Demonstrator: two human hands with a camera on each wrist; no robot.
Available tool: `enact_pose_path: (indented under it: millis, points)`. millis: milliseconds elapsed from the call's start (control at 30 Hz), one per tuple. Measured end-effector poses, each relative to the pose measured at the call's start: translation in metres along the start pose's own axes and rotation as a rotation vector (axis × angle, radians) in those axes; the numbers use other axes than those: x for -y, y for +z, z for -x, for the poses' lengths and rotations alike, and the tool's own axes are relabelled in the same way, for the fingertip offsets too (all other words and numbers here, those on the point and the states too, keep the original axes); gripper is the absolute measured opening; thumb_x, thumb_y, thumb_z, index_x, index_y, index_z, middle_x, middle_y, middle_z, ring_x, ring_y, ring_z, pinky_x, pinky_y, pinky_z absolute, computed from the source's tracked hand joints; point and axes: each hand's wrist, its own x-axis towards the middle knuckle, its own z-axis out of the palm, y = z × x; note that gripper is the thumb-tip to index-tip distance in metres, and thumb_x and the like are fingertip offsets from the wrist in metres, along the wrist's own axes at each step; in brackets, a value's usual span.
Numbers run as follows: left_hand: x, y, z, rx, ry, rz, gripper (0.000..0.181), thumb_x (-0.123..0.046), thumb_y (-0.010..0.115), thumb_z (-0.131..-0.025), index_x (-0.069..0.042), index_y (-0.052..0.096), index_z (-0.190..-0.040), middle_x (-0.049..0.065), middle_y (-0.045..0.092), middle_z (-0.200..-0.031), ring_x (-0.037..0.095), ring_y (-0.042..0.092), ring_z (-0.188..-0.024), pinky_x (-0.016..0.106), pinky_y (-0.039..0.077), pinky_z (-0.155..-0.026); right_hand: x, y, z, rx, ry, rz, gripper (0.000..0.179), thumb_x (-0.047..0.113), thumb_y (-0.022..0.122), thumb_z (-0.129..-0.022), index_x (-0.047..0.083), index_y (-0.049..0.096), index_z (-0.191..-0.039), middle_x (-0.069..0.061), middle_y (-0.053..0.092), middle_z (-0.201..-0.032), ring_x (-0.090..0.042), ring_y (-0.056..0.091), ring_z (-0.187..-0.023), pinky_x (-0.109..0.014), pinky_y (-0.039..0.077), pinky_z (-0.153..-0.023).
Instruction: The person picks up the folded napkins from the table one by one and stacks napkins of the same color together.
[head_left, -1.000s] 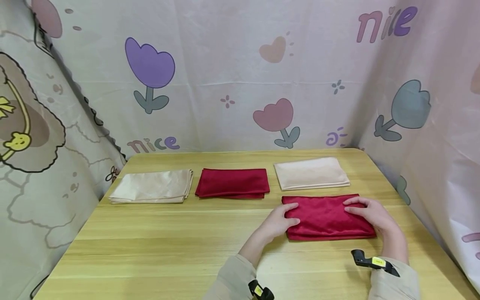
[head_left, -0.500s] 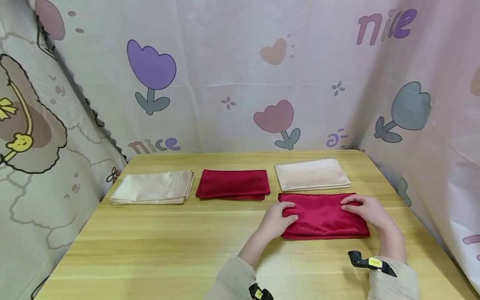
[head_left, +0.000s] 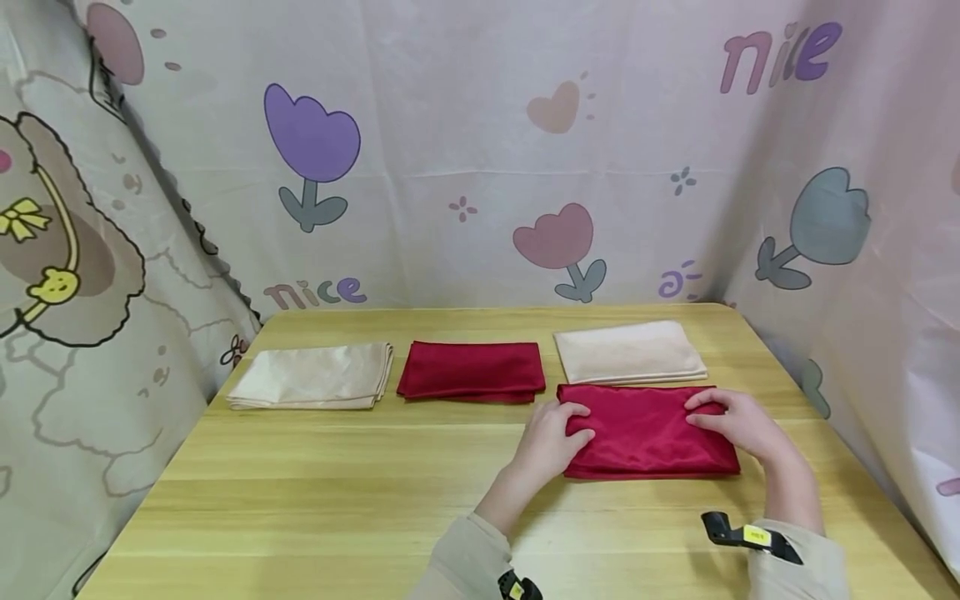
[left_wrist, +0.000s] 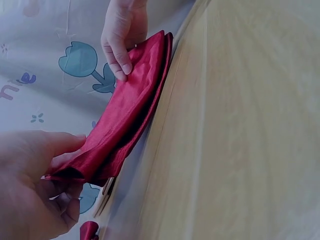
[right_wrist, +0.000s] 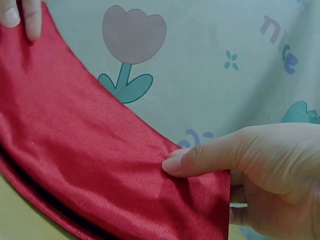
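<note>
A folded dark-red satin cloth (head_left: pixel 637 442) spans the space between both hands at the front right of the table. At its left end my left hand (head_left: pixel 546 437) pinches it, the thumb on top and the fingers underneath in the left wrist view. My right hand (head_left: pixel 746 427) grips the opposite end; in the right wrist view its thumb (right_wrist: pixel 195 159) presses on top and the other fingers are partly hidden behind the fabric. The cloth's layers (left_wrist: pixel 125 115) sag apart a little along the near edge. Its far edge comes right up to a folded cream cloth (head_left: pixel 630 353).
Along the back of the wooden table (head_left: pixel 337 492) lie another folded red cloth (head_left: pixel 471 371) in the middle and a folded cream cloth (head_left: pixel 311 377) at the left. A printed curtain (head_left: pixel 442 100) encloses the back and sides.
Both hands have shifted the held red cloth left and slightly away, closer to the cream cloth behind it. The three cloths at the back stay put; the head view has turned slightly.
</note>
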Motion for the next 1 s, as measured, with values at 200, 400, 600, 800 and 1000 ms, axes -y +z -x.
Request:
enact_pose_path:
  millis: [200,400,600,800,1000]
  points:
    - [0.001,-0.004,0.001,-0.022,0.018,-0.060,0.026,-0.028,0.071,-0.089,-0.020,0.071,-0.113,0.002,0.068,-0.114,0.028,0.054,-0.118,0.045,0.041,-0.107,0.008,0.001,0.001,-0.033,-0.045,0.049,0.022,0.021,0.072,-0.086,0.005,0.068,-0.101,-0.024,0.064,-0.111,-0.036,0.053,-0.100,-0.039,0.041,-0.081]
    - [0.003,-0.010,0.002,-0.051,0.048,-0.121,0.024,-0.032,0.072,-0.088,-0.023,0.071,-0.110,-0.001,0.068,-0.109,0.018,0.053,-0.104,0.034,0.044,-0.090,0.013,0.003,0.005,-0.091,-0.099,0.104,0.018,0.018,0.075,-0.083,0.008,0.068,-0.097,-0.021,0.067,-0.105,-0.037,0.057,-0.098,-0.044,0.043,-0.082]
    - [0.006,-0.018,0.002,-0.079,0.084,-0.172,0.022,-0.035,0.072,-0.087,-0.024,0.072,-0.106,-0.003,0.069,-0.104,0.016,0.052,-0.097,0.031,0.038,-0.082,0.018,0.005,0.009,-0.174,-0.180,0.150,0.019,0.016,0.078,-0.080,0.008,0.067,-0.093,-0.016,0.067,-0.097,-0.035,0.058,-0.093,-0.044,0.042,-0.079]
    - [0.011,-0.025,0.003,-0.107,0.096,-0.225,0.023,-0.039,0.073,-0.086,-0.025,0.073,-0.103,-0.005,0.067,-0.092,0.014,0.051,-0.092,0.030,0.036,-0.079,0.026,0.012,0.012,-0.292,-0.308,0.241,0.022,0.012,0.081,-0.074,0.012,0.064,-0.088,-0.008,0.064,-0.089,-0.031,0.055,-0.090,-0.042,0.039,-0.078]
    - [0.016,-0.034,0.004,-0.134,0.125,-0.257,0.022,-0.040,0.073,-0.085,-0.024,0.073,-0.101,-0.006,0.066,-0.088,0.013,0.050,-0.088,0.029,0.036,-0.079,0.032,0.021,0.012,-0.385,-0.451,0.315,0.026,0.010,0.084,-0.069,0.012,0.063,-0.084,-0.004,0.060,-0.084,-0.027,0.052,-0.084,-0.041,0.036,-0.076]
